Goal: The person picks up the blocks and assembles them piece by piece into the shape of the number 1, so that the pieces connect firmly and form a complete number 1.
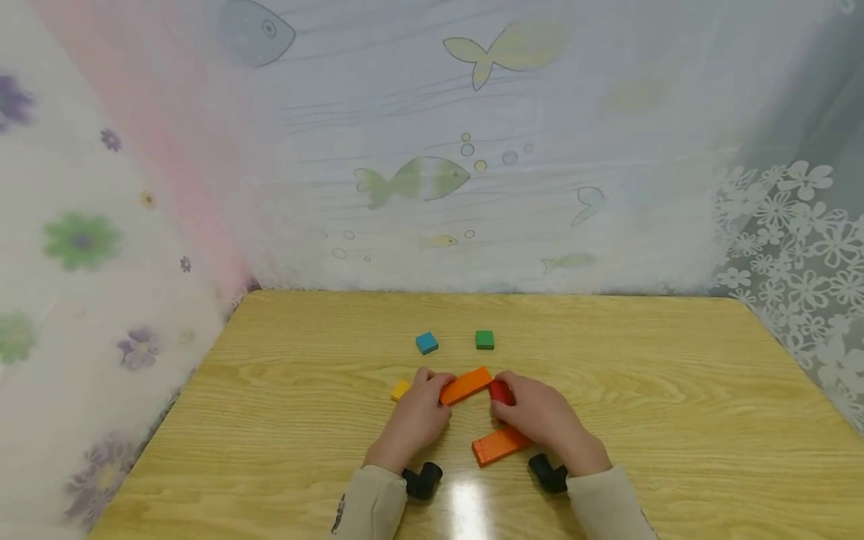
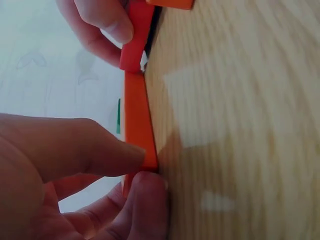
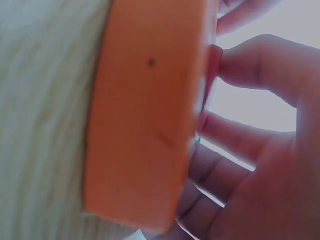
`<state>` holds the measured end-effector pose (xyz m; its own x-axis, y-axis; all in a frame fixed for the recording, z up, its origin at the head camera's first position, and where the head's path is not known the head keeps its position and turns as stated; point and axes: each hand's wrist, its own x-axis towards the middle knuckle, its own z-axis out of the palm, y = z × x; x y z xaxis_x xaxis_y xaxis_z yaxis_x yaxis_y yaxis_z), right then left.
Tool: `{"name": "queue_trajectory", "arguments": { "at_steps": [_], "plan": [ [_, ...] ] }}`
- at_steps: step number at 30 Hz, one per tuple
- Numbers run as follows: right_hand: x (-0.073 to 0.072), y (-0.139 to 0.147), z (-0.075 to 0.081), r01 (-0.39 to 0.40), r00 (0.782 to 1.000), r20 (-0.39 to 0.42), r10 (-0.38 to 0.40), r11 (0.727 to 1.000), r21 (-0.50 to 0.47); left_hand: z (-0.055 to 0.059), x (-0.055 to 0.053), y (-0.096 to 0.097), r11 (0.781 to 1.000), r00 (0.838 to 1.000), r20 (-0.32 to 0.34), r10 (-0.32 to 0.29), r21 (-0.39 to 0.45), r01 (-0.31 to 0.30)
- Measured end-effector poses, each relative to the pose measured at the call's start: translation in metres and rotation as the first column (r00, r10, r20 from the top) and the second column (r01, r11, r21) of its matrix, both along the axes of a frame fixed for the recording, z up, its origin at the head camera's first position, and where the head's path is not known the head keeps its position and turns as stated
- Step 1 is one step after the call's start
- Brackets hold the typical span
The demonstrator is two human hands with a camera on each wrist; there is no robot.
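Observation:
My left hand (image 1: pixel 420 411) pinches the left end of a long orange block (image 1: pixel 467 385), thumb and fingers on its sides in the left wrist view. A red block (image 1: pixel 500 391) is held between the thumb and fingers of my right hand (image 1: pixel 540 409). In the left wrist view, the red block (image 2: pixel 136 37) meets the far end of the orange block (image 2: pixel 137 117). Closer to the body, a second orange block (image 1: pixel 499 445) lies partly under my right hand; it fills much of the right wrist view. Beside my left hand sits a yellow block (image 1: pixel 400 390), partly hidden.
Farther back on the wooden table (image 1: pixel 270 420) lie a blue block (image 1: pixel 427 343) and a green block (image 1: pixel 484 340). Black devices (image 1: pixel 424 481) are worn at both wrists. A patterned curtain (image 1: pixel 405 112) hangs behind the table.

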<state>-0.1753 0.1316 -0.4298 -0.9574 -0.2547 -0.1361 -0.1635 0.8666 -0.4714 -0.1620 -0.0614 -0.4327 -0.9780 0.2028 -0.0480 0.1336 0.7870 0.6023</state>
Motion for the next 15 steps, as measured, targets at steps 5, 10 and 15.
{"name": "queue_trajectory", "arguments": {
  "at_steps": [5, 10, 15],
  "plan": [
    [-0.001, 0.008, 0.001, 0.014, 0.999, 0.048, -0.010, 0.996, -0.085, 0.003, 0.002, -0.002, 1.000, 1.000, 0.028, -0.011, 0.002, 0.011],
    [-0.002, 0.016, 0.001, 0.024, 0.997, 0.077, -0.011, 0.985, -0.171, 0.005, 0.005, -0.004, 0.999, 0.998, 0.047, -0.035, 0.024, 0.034],
    [-0.005, 0.020, 0.001, 0.023, 0.996, 0.093, -0.004, 0.979, -0.202, 0.006, 0.004, -0.008, 0.996, 0.993, 0.077, -0.093, 0.000, 0.093]
  ]
}}
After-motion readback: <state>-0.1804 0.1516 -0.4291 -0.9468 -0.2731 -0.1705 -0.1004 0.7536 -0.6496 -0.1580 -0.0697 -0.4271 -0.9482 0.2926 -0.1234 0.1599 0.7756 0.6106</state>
